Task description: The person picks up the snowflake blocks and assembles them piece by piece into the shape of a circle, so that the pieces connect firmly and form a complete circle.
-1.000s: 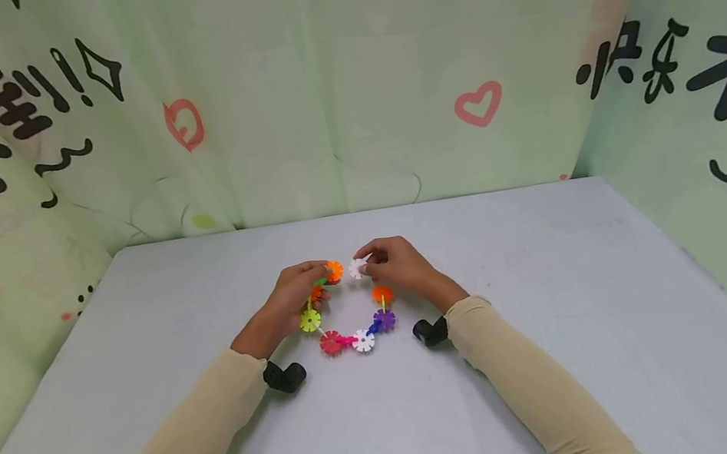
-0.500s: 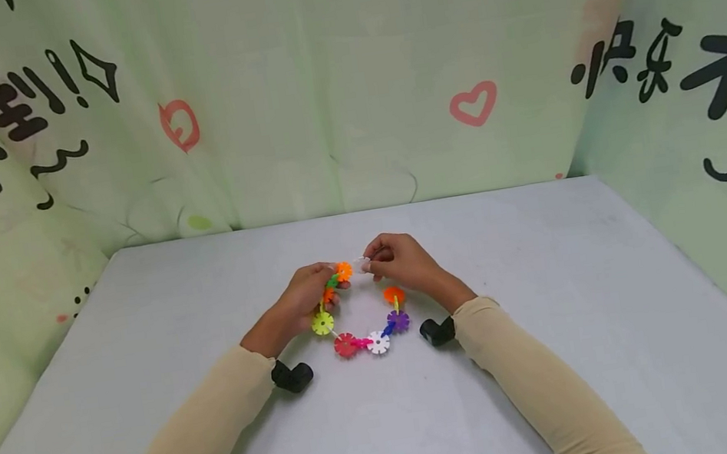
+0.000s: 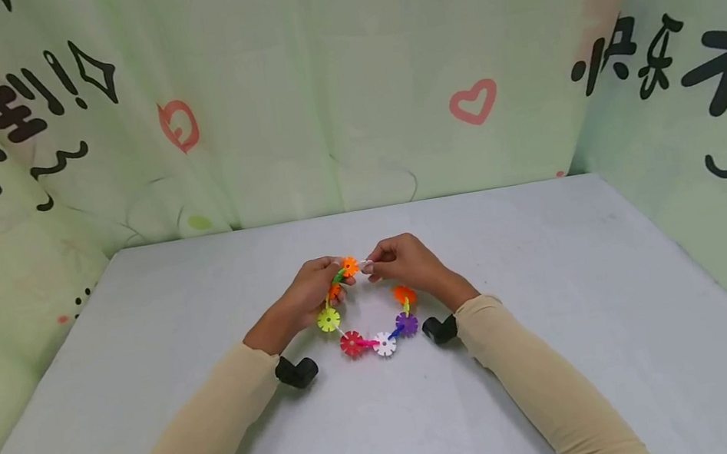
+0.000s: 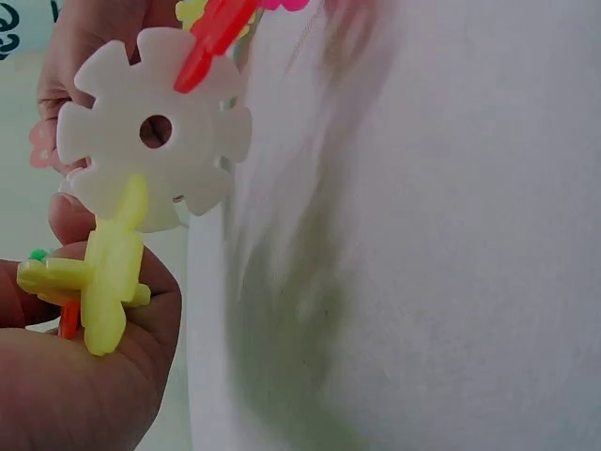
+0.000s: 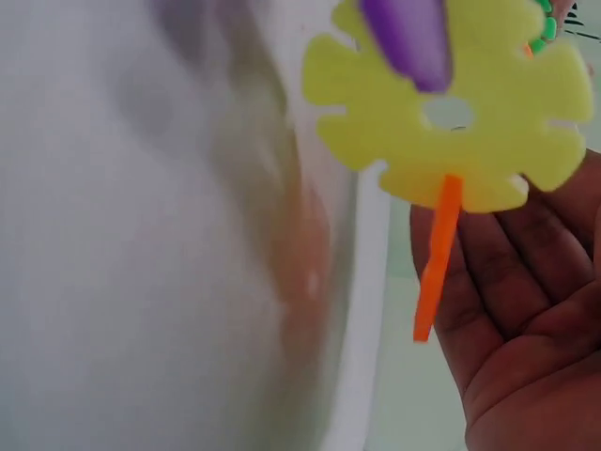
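A chain of notched plastic snowflake discs hangs in an unclosed loop between my hands, including a red disc point(image 3: 352, 343) and a purple disc point(image 3: 407, 323). My left hand point(image 3: 310, 290) grips its left end at an orange disc point(image 3: 350, 266). Opposite, my right hand point(image 3: 410, 263) pinches a white snowflake disc point(image 3: 364, 263) turned edge-on against that orange one; whether they interlock I cannot tell. The chain's other end, an orange disc point(image 3: 404, 295), hangs below the right hand. A white link disc point(image 4: 155, 132) fills the left wrist view; a yellow one point(image 5: 451, 122) dominates the right.
A white-covered table point(image 3: 391, 425) lies beneath the hands. Pale green printed curtains point(image 3: 319, 109) enclose its back and sides. Each wrist carries a black camera mount, the left mount point(image 3: 296, 373) and the right mount point(image 3: 440, 329) both close to the chain.
The white disc in my right hand has turned edge-on and met the orange disc. My left hand and the chain have shifted slightly right, narrowing the gap between the hands.
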The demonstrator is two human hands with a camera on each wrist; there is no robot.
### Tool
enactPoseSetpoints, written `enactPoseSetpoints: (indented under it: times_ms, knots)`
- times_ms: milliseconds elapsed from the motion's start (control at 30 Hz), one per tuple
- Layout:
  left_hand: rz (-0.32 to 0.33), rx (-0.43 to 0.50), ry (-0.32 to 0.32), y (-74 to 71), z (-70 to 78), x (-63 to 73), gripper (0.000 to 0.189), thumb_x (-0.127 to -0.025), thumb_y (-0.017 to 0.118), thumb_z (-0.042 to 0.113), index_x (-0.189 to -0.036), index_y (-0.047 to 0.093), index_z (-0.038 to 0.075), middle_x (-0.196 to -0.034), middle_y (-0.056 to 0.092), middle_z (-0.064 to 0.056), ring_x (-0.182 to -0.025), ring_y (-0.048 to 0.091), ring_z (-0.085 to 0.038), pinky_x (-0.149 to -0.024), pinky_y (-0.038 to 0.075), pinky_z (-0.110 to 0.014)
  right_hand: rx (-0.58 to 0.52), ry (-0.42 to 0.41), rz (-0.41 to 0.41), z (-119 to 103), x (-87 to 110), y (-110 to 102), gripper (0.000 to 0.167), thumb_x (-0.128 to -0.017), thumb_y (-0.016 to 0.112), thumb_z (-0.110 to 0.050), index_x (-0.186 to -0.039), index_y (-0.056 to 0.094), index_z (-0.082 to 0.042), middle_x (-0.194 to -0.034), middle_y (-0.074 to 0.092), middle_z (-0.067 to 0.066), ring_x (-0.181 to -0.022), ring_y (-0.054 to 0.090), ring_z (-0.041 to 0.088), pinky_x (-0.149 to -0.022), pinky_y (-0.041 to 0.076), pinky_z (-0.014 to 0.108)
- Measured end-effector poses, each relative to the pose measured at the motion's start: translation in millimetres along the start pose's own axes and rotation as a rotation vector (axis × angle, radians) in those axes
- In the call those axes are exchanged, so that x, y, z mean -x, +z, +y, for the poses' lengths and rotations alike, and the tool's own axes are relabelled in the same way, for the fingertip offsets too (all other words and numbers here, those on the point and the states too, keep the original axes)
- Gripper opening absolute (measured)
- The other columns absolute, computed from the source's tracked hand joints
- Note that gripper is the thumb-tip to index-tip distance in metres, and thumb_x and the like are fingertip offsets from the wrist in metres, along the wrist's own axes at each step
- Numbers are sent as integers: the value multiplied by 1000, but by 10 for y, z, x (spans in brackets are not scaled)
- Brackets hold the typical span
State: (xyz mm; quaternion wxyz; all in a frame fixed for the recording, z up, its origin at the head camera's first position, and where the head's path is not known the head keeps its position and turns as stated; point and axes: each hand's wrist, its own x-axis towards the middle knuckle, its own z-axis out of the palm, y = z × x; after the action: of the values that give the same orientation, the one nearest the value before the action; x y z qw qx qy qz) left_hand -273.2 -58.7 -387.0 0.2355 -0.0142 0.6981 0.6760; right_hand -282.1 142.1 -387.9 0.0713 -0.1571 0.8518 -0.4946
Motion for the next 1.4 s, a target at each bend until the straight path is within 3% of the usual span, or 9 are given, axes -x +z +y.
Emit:
enactPoseSetpoints:
  times_ms: [267,433,600,900,1200,1300,1400]
  knots:
    - [-21,-90,19,18,-10,17,25,-107,39,23,-121,47,5,-94,60,-11,-61,45,-16,-52,41,-22,87,-36,-7,-6,9,-4,5,-91,69,-7,-91,73,-4,-84,72,3,-82,69,17,-79,54,30]
    - [-41,-90,62,20,-32,12,22,-107,39,24,-116,45,5,-93,58,-12,-61,46,-16,-53,41,-22,115,-102,-12,-22,17,4,6,-91,66,-2,-91,72,-1,-83,71,4,-80,69,18,-77,54,30]
    - [-32,-47,46,72,-14,15,24,-106,41,24,-118,45,4,-91,55,-11,-62,46,-16,-55,43,-22,140,-81,4,-23,29,-11,6,-92,65,-3,-94,71,-3,-84,71,3,-81,69,17,-80,54,31]
    - [14,37,-16,70,-47,-12,30,-106,43,24,-127,49,3,-92,58,-11,-60,48,-14,-52,42,-20,176,3,-58,-1,59,-61,19,-96,64,-18,-108,68,-5,-92,71,4,-82,68,16,-78,53,31]
    - [149,162,-4,84,-20,-25,34,-106,43,25,-135,44,8,-107,59,-14,-66,49,-14,-59,46,-19,216,247,55,10,182,-288,38,-101,52,-35,-121,59,-3,-97,69,8,-81,64,21,-77,50,35]
    - [202,225,10,66,-15,-36,33,-106,41,25,-135,44,8,-108,58,-13,-67,48,-15,-59,46,-19,149,270,37,46,202,-334,48,-103,46,-40,-130,52,-1,-106,68,11,-84,65,21,-81,49,35]
    - [227,275,38,61,4,-43,32,-107,39,26,-133,44,9,-112,57,-14,-67,48,-15,-59,46,-19,4,300,5,66,207,-348,55,-103,44,-40,-141,40,0,-115,65,15,-90,66,22,-84,51,34]
